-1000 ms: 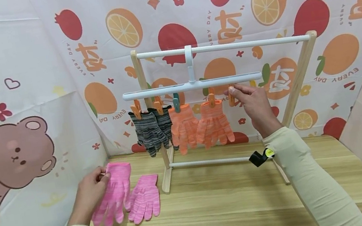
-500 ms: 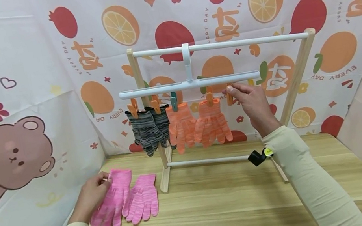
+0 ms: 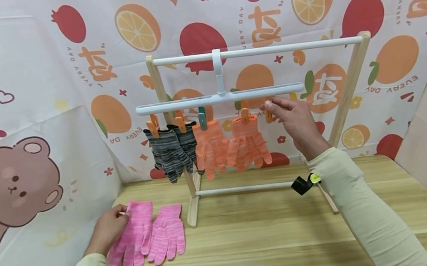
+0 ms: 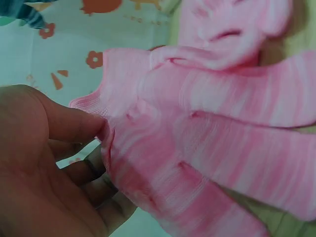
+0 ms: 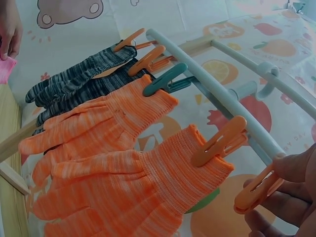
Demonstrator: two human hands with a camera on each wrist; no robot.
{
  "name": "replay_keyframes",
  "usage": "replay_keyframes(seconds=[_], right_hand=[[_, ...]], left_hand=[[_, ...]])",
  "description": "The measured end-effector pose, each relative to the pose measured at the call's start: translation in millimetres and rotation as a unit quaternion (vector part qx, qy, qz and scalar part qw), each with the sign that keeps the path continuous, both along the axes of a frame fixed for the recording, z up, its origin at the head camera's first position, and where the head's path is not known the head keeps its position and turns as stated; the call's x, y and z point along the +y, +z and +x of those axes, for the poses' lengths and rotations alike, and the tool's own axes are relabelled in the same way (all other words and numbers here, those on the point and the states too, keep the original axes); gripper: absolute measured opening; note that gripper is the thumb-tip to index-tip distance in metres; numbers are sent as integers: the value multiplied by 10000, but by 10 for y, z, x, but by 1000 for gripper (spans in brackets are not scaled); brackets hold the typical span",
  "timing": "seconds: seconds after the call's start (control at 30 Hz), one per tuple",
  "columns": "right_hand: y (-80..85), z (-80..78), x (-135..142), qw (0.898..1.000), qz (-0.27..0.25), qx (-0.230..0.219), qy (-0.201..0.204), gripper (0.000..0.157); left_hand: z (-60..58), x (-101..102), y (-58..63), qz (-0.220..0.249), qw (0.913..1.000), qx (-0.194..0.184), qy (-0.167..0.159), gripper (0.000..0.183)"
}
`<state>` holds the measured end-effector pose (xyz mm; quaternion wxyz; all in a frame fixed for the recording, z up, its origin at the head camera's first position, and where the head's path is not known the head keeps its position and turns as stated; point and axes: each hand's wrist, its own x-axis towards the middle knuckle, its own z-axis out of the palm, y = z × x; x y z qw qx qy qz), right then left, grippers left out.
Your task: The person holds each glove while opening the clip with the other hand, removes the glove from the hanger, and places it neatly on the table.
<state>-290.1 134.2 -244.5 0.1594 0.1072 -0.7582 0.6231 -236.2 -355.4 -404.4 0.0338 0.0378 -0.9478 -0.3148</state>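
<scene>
At the lower left, my left hand [image 3: 108, 228] pinches the cuff edge of a pink glove [image 4: 148, 123], thumb on top in the left wrist view. A second pink glove [image 3: 167, 235] lies flat on the table beside it. My right hand [image 3: 296, 121] is up at the right end of a white hanger [image 3: 191, 103], pinching an orange clothespin [image 5: 259, 190] that holds no glove. Orange clips and a teal clip [image 3: 202, 118] hold two grey-black gloves [image 3: 168, 152] and two orange gloves [image 3: 247, 144] below the hanger.
A rack with wooden legs [image 3: 350, 86] and a white top rail [image 3: 288, 47] carries the hanger; a lower bar [image 3: 244, 188] joins its legs. The wooden table [image 3: 250, 249] runs up to printed cloth walls [image 3: 27, 56] at the back and left.
My left hand has lowered the pink glove, which now lies closer to the table. The right hand stays on its clothespin. The whole head view has shifted slightly.
</scene>
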Motion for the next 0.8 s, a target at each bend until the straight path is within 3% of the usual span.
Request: replay_keyframes(seconds=[0.17,0.37,0.8], right_hand=[[-17,-2,9,9999,-30,-66,119,44],[-21,-9,17,9991,-140,61,389,51],[-26,-13,17,9977,-218,117,629,48]], left_hand=[[-80,-26,-79,-184,9998,11,1,33],[-142,-56,-170,-223,9993,-174,245,40],[-88,-69,-278,-31,9954,-361,884,42]])
